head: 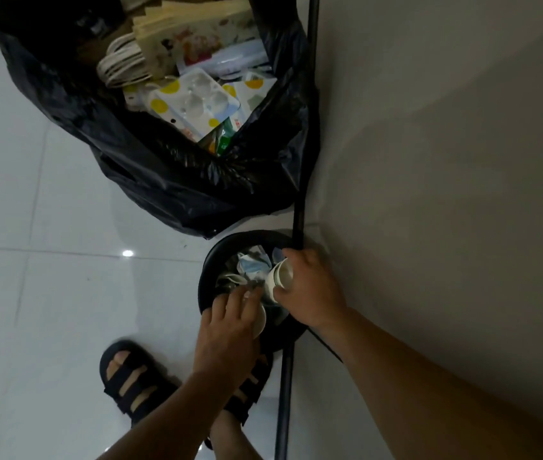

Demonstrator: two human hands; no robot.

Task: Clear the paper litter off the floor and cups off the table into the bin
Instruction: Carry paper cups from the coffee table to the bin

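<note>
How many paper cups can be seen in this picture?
2. The first cup is in the right hand, over the bin; the second cup is in the left hand, also over it. More may be hidden in the bin.

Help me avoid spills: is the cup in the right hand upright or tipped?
Tipped. The cup lies sideways in the right hand above the bin, its open mouth facing the camera.

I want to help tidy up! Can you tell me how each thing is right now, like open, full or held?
right hand, grips a paper cup above the bin.
paper cup, tipped sideways, looks empty.
left hand, lies over a second cup; grip hidden.
second cup, mostly covered, in the bin's mouth.
bin, open, holds crumpled paper.
black bag, open, stuffed with packaging.
</note>
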